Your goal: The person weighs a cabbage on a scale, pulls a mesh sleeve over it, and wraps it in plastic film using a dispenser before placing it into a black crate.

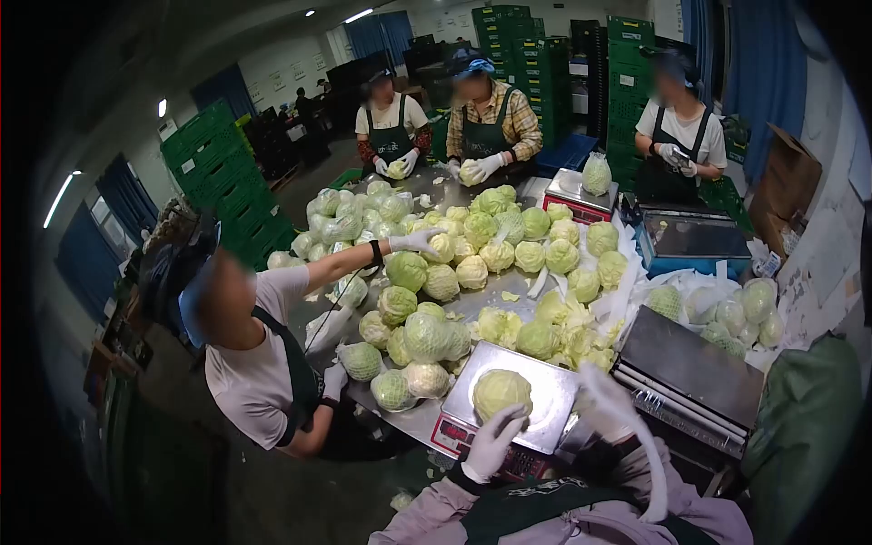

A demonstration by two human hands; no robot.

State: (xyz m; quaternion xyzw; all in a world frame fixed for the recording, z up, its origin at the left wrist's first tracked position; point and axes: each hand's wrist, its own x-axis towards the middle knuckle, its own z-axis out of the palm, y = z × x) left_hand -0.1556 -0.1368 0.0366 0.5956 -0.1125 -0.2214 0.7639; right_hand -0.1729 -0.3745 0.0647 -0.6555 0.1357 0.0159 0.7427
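A pale green cabbage (501, 393) sits on the metal pan of a weighing scale (550, 418) with a red lit display. My left hand (495, 443), in a white glove, has its fingers around the near side of this cabbage. To the right of the pan, my right hand (607, 407), also gloved, is smeared by motion. A long white strip (650, 459), which looks like foam netting, curves from that hand down over my sleeve. Loose pale leaves (581, 338) lie just beyond the scale.
Piled cabbages (472, 241), some bagged or netted, cover much of the metal table. A co-worker (263, 336) at left reaches across it; others stand at the far side. A dark flat-topped machine (695, 368) and netted cabbages in plastic (727, 313) are at right. Green crates (213, 168) stand behind.
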